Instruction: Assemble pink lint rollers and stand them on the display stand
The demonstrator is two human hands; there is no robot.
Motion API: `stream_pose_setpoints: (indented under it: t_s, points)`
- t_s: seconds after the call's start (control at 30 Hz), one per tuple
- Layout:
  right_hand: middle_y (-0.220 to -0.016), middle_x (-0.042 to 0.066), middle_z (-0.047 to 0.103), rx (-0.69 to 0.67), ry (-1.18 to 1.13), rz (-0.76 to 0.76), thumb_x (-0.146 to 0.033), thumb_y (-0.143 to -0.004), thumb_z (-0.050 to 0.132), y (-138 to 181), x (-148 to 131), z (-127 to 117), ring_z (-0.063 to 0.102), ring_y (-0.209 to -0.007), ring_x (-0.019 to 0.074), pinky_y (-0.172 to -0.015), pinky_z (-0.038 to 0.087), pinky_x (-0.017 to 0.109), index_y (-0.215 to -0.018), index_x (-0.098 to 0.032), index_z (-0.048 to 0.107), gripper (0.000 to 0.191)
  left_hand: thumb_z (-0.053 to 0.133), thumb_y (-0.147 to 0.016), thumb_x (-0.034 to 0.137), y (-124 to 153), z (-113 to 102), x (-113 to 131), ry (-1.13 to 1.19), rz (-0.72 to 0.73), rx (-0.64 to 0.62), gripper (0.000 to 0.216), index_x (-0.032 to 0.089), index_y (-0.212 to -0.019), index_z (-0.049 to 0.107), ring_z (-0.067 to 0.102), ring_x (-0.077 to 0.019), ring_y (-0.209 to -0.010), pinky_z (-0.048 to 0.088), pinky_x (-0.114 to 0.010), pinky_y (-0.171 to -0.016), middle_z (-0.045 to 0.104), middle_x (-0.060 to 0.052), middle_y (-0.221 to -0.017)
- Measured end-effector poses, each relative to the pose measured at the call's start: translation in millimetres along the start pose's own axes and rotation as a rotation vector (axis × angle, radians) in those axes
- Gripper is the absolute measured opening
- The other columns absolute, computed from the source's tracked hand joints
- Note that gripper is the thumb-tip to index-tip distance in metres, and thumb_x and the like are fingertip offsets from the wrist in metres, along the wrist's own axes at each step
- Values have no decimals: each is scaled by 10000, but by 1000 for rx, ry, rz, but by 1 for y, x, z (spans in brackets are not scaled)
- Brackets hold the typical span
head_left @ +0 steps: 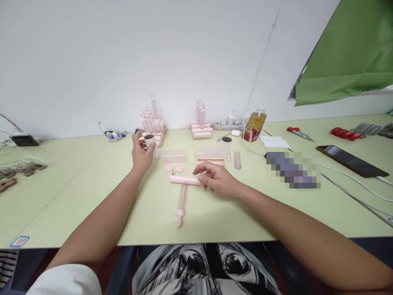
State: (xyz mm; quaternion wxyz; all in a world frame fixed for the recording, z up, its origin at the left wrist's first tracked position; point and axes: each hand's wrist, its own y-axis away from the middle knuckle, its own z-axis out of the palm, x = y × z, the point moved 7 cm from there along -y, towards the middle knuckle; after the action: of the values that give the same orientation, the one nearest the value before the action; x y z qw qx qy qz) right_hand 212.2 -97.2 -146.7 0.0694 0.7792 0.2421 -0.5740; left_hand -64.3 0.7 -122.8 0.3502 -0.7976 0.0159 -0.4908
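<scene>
My left hand [143,153] is closed around a white paper roll [150,140] with a brown core, thumb on its near side. My right hand [216,179] has loosely curved, parted fingers at the right end of a pink lint roller [184,180]; its thumb seems to touch that end. The lint roller lies flat, its clear handle pointing toward me. Behind it are two pink round caps [179,168], a clear cover [173,156] and a pink open casing [211,161]. A second white roll [226,144] stands to the right, close to a small clear pink tube [237,160].
Stacked pink lint rollers stand by the wall at left [153,123] and centre [201,129]. To the right are a drink bottle [256,123], a power strip [229,125], a phone [351,160], white cables [353,175] and red-handled tools [345,133].
</scene>
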Motion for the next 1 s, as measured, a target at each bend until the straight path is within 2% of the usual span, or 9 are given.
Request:
stream_pose_setpoints:
  t_s: [0.13,0.23,0.33,0.4,0.63,0.8,1.0]
  points:
    - [-891,29,637,-2,18,1,-326,-865,573,0,1,0,587,-603,103,-508,468,227,-1013,-196,616,202,666,-776,356,0,3,-3,15,-23,-29,728,222,-1429,371,620,-163,-838,516,-296,-754,629,-75,-1029]
    - [-868,24,623,0,29,6,-332,-867,572,0,3,0,586,-609,108,-508,465,228,-1019,-195,614,209,674,-752,346,1,2,-3,-24,-27,-18,770,243,-1447,360,613,-197,-968,505,-331,-842,592,-102,-1162]
    - [-824,16,609,-1,42,16,-335,-869,569,0,3,0,589,-614,115,-503,457,227,-1024,-191,613,216,682,-726,346,1,5,-3,-125,-14,-49,629,258,-1329,527,535,-258,-1172,464,-379,-958,499,-118,-1282]
    - [-806,13,602,-3,47,23,-335,-868,567,0,4,0,591,-617,119,-502,455,228,-1026,-187,612,222,675,-724,350,2,8,-4,-173,-14,-79,505,247,-1216,618,493,-278,-1230,439,-394,-1005,463,-118,-1289]
    - [-808,11,601,10,57,20,-332,-862,573,-1,3,-1,588,-605,113,-509,456,231,-1028,-183,611,226,662,-747,310,4,8,8,-205,119,-72,509,203,-1238,579,453,-287,-1256,353,-426,-1099,474,-132,-1270]
    - [-745,-3,590,26,33,21,-325,-863,575,-1,4,-3,574,-576,110,-497,435,227,-1023,-172,605,223,611,-766,301,6,1,20,-265,217,15,495,194,-1244,545,395,-289,-1291,299,-449,-1115,490,-131,-1275]
    - [-741,-7,596,28,40,3,-336,-868,575,-1,5,-3,568,-566,106,-510,426,231,-1010,-176,606,216,573,-786,301,5,-5,26,-267,284,86,446,176,-1213,546,408,-285,-1266,288,-439,-1102,516,-137,-1252]
